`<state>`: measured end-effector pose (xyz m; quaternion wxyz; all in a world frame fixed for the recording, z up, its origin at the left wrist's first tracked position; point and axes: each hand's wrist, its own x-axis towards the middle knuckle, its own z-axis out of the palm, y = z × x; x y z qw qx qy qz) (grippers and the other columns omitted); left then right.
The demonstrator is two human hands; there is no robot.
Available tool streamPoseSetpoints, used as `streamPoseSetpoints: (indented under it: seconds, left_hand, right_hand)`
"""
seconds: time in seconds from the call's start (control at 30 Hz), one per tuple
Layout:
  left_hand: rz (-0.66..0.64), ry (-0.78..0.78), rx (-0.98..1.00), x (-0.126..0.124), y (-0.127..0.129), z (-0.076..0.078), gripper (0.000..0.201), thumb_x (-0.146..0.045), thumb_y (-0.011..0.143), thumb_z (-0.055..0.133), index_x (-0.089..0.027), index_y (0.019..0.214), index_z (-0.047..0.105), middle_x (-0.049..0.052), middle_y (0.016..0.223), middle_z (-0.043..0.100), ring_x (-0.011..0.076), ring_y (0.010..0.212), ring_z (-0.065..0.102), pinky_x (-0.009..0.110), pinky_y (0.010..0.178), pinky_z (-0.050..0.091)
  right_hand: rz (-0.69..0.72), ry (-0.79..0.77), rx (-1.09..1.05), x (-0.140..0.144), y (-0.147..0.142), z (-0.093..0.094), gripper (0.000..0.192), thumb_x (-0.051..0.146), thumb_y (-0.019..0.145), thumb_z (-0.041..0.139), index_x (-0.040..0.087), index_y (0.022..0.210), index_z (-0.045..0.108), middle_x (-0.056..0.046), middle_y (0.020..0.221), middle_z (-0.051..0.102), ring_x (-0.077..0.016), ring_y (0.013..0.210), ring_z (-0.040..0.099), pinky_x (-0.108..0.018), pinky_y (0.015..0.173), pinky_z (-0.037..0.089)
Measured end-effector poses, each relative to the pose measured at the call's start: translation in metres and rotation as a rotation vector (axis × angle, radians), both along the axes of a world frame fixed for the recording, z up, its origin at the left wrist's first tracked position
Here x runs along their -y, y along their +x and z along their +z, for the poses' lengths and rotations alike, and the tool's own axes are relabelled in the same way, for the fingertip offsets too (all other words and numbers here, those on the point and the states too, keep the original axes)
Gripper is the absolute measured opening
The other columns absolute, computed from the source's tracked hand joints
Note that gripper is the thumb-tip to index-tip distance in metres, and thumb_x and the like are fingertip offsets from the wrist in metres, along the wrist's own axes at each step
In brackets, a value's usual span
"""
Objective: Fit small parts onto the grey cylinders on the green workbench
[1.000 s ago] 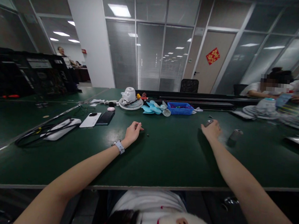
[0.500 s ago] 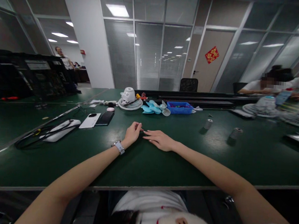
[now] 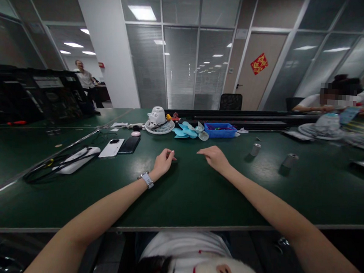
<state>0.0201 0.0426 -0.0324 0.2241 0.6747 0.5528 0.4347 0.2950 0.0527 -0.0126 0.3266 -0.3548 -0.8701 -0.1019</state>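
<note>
Moving away from the left hand (image 3: 163, 162), the right hand (image 3: 215, 157) is hovering open, holding nothing. Left fingertips are pinching something tiny (too small to tell) on the green table (image 3: 197, 191).

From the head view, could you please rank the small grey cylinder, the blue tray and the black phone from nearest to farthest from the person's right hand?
From the right hand:
1. Small grey cylinder, to the hand's right on the green table.
2. Blue tray, straight beyond the hand, toward the far edge.
3. Black phone, well off to the left, past the left hand.
</note>
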Motion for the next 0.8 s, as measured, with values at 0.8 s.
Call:
streamPoseSetpoints:
  seconds: [0.8]
  left_hand:
    - [-0.008,-0.007,-0.026,0.004,0.002,0.005,0.029,-0.048,0.094,0.043,-0.022,0.092,0.054,0.005,0.084,0.076,0.021,0.079,0.069,0.032,0.072,0.046]
  right_hand:
    - [-0.964,0.037,-0.215,-0.04,0.188,0.001,0.033,0.011,0.084,0.048,0.019,0.095,0.078,-0.009,0.085,0.074,-0.0218,0.077,0.064,-0.033,0.077,0.044]
